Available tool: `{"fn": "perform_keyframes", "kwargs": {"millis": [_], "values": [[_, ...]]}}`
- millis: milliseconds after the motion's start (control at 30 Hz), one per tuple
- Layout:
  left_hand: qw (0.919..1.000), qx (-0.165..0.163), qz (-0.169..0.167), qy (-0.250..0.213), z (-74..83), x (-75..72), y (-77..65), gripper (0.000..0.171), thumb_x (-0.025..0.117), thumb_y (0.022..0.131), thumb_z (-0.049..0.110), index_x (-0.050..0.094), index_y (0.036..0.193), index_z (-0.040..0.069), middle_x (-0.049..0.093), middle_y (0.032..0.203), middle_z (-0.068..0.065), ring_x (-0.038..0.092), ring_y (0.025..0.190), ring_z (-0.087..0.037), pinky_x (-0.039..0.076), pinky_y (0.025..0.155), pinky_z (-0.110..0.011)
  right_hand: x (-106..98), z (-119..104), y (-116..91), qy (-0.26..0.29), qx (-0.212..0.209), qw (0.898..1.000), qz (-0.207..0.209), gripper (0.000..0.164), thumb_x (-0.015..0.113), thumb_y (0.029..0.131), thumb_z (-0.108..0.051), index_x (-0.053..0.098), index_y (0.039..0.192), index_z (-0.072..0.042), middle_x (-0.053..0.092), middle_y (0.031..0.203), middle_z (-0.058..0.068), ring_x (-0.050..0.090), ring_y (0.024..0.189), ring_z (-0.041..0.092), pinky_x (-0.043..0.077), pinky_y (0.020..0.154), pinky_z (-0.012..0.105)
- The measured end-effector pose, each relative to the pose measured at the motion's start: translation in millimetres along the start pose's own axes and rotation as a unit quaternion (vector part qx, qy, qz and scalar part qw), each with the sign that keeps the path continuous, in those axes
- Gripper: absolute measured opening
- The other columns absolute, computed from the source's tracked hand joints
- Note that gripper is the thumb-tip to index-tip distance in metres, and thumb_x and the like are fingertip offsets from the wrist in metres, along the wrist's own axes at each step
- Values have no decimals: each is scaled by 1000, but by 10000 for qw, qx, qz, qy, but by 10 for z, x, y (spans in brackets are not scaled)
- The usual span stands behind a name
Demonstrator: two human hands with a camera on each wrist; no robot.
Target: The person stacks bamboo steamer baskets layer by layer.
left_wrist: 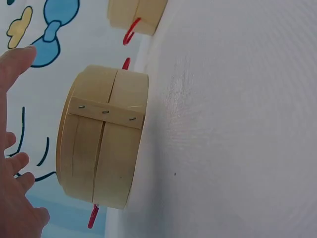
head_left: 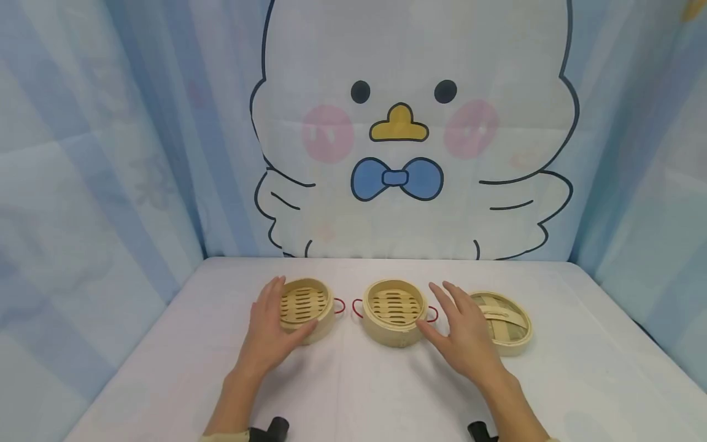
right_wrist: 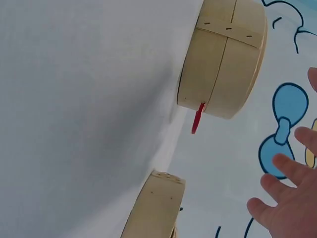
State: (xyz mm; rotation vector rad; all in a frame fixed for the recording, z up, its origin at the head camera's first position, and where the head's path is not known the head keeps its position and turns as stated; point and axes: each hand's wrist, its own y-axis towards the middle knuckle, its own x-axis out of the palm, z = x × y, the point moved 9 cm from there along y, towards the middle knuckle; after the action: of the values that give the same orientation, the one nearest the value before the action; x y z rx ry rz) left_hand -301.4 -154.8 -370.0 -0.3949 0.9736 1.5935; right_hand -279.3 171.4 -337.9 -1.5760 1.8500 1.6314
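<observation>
Two slatted rounds, upright and apart: left basket (head_left: 302, 304) and middle basket (head_left: 395, 307)

Standing on the white tablecloth (head_left: 339, 393), side by side with a gap between the walls, open tops up, slatted floors in plain sight. Pale wood throughout; a stapled strip on the near wall in both wrist views. Red loops (right_wrist: 197, 119) at the sides, two of them facing each other across the gap.

To the left: left hand (head_left: 267, 334) wide, thumb well off from the fingers, holding nothing. In the head view, fingers along the left edge of the left basket, thumb across its near rim. Touching or just clear: cannot tell.

To the right: right hand (head_left: 466, 334) likewise wide, nothing gripped, fingers fanned. Placed between the middle basket and a woven lid (head_left: 504, 325), thumb tip by the near-right rim of the middle basket. Contact there also impossible to tell.

Lid flat on the cloth, partly hidden behind the right hand, a band across its top.

Farther out: black wrist mounts (head_left: 277, 428) and pale cuffs (head_left: 226, 437) low in the head view. Beyond the table edge, a backdrop (head_left: 420, 49) printed with a big white bird: yellow beak, blue bow tie, pink cheeks. Blue-and-white drapes (head_left: 77, 184) on both sides.
</observation>
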Motion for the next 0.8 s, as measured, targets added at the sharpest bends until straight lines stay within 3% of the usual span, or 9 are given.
{"fn": "perform_keyframes", "kwargs": {"millis": [367,700,800], "values": [[9994,-150,2,-327,-95,34,15,105,80,83,45,18,160,9,19,164,-17,19,149,-38,6,120,-60,178,-97,144,424,315,9973,-511,67,76,89,-31,51,146,-6,44,148,28,43,132,51,34,105,69],[9974,-566,-111,-430,-205,82,15,113,84,79,46,14,161,9,16,165,-17,17,150,-39,8,120,-59,311,-178,163,98,142,9961,-870,68,76,89,-35,52,147,-8,49,144,28,52,124,52,42,100,66],[9970,-612,-109,-455,-252,64,10,115,85,78,47,15,160,8,16,165,-18,17,149,-39,15,118,-61,347,-190,169,63,131,9954,-951,68,77,89,-34,52,147,-8,50,143,27,53,123,51,43,99,65]]}}
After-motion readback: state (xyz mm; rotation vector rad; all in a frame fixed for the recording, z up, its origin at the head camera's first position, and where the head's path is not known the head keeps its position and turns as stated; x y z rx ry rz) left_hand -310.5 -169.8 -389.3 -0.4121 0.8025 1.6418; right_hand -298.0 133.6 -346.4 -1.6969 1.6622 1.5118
